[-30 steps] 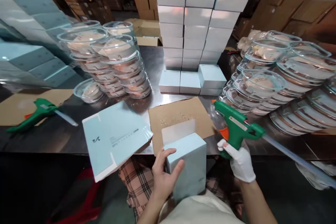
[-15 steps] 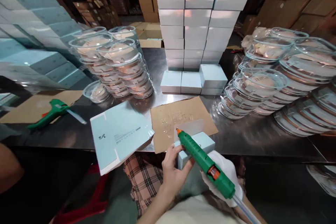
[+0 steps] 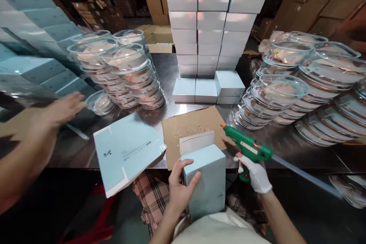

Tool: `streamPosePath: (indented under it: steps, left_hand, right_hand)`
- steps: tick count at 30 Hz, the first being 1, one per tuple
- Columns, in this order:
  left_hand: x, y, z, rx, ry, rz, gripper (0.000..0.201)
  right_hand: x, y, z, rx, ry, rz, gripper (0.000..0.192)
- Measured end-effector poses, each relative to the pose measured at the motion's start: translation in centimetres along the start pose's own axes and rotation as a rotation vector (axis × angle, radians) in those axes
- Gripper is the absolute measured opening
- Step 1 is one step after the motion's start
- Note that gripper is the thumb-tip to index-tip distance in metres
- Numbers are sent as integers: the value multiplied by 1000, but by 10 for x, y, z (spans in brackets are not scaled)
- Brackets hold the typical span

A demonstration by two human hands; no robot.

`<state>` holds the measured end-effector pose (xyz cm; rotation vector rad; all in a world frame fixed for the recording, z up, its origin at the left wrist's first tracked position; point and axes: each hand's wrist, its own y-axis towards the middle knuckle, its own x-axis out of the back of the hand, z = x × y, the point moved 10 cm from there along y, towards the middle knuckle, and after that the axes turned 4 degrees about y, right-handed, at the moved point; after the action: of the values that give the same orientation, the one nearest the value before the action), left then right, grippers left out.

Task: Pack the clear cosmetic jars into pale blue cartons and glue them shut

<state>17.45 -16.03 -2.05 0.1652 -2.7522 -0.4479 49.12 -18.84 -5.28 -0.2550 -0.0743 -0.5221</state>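
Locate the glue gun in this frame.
The glue gun is in the head view, lower right of centre, held in the gloved right hand. Its nozzle points toward the cardboard sheet, just right of the light blue box.

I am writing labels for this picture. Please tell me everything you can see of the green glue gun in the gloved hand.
The glue gun is green plastic with an orange nozzle tip and an orange trigger. A long translucent glue stick juts from its rear toward the right. The right hand, in a white glove, grips its handle. It hangs above the steel table's front edge, nozzle pointing up-left toward the cardboard sheet, touching nothing else.
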Motion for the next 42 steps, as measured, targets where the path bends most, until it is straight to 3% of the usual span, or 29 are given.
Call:
streamPosePath:
  steps: [3, 5, 8, 11, 13, 16, 18, 20, 22, 24, 27, 30, 33, 35, 37, 38, 40, 42]
  left_hand:
    - [1, 5, 0, 15, -22, 19, 35]
    - [1, 7, 0, 25, -39, 30, 38]
    - [1, 7, 3, 54, -80, 41, 39]
    - [-2, 6, 6, 79, -130, 63, 39]
    - [-7, 4, 5, 74, -159, 87, 41]
    - [-14, -1, 2, 52, -187, 77, 44]
    - [-14, -3, 5, 64, -237, 27, 47]
    - [-13, -3, 9, 72, -348, -29, 53]
    - [-12, -1, 12, 53, -452, -52, 63]
    - [-12, 2, 13, 30, -484, -23, 65]
    - [-18, 5, 13, 34, -409, 85, 49]
    - [-27, 4, 12, 75, -365, 173, 52]
    - [-21, 6, 6, 60, -369, 139, 50]
    - [-3, 9, 6, 38, -328, 40, 47]
    - [27, 10, 14, 55, -274, -142, 42]
    - [44, 8, 20, 75, -264, -256, 39]
    - [69, 1, 30, 113, -277, -474, 36]
    - [74, -5, 34, 145, -288, -567, 35]
  right_hand:
    - [-31, 30, -3, -92, 69, 107, 52]
    - [-36, 43, -3, -132, 51, 150, 53]
    - [-16, 46, 7, -141, -28, 141, 43]
    - [-1, 34, 44, 42, -82, 67, 32]
    - [-27, 22, 64, 125, -70, 209, 42]
    - [-85, 5, 62, 29, 60, 547, 53]
    - [-96, 4, 60, 15, 154, 596, 54]
    - [-96, 0, 66, 123, 171, 665, 63]
    - [-96, -16, 77, 286, 110, 840, 78]
    - [-95, -33, 86, 436, -4, 967, 80]
    - [-97, -44, 95, 607, -223, 978, 49]
    - [-106, -49, 99, 690, -311, 1022, 31]
    - [-96, -43, 93, 629, -294, 994, 32]
    - [-70, -31, 82, 485, -210, 815, 49]
    - [-42, -27, 53, 252, -123, 662, 57]
    - [-36, -33, 35, 124, -98, 663, 55]
    - [-43, -59, 3, -68, -100, 830, 54]
    - [-51, -72, -3, -81, -87, 864, 54]
